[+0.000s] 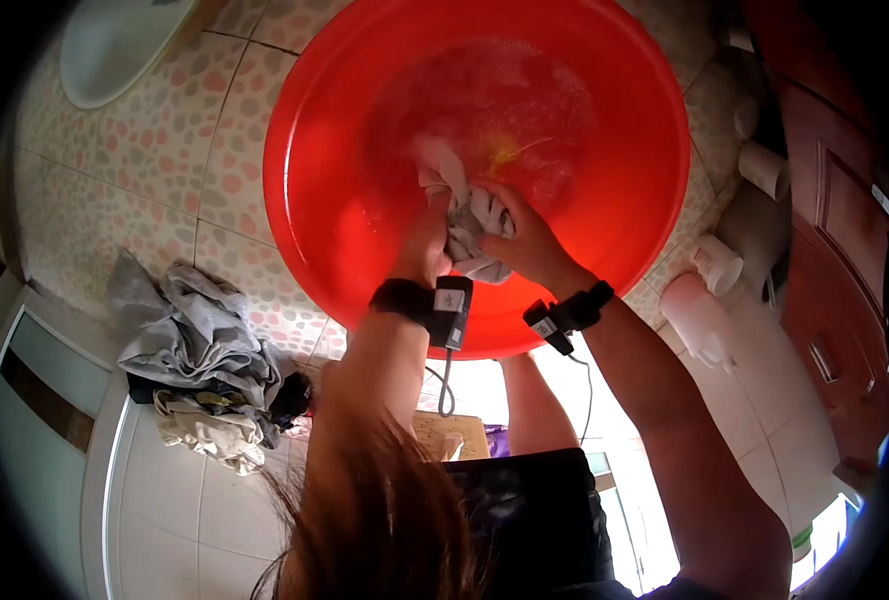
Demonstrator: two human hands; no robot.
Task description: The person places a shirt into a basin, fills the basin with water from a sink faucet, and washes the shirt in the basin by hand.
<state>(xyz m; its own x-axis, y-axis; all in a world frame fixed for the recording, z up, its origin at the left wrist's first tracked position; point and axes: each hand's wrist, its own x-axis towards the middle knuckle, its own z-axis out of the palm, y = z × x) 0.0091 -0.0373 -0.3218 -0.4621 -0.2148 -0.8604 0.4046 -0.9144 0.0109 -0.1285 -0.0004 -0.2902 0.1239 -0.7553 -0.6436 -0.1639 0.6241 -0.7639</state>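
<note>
A bunched, light grey cloth (477,225) is between my two hands over the near part of a large red basin (310,200). My left hand (425,240) grips its left side, fingers partly hidden behind the folds. On the right side, my right hand (525,238) closes on the same cloth with thumb and fingers. One end of the cloth trails up toward the water (505,110) in the basin. The garment's kind cannot be made out. A small yellow patch shows in the water just beyond the cloth.
A pile of grey and dark clothes (200,340) lies on the tiled floor at left. Right of the basin stand a pink jug (697,315) and white containers (717,262), near a red door (835,230). A white rounded fixture (115,55) is at upper left.
</note>
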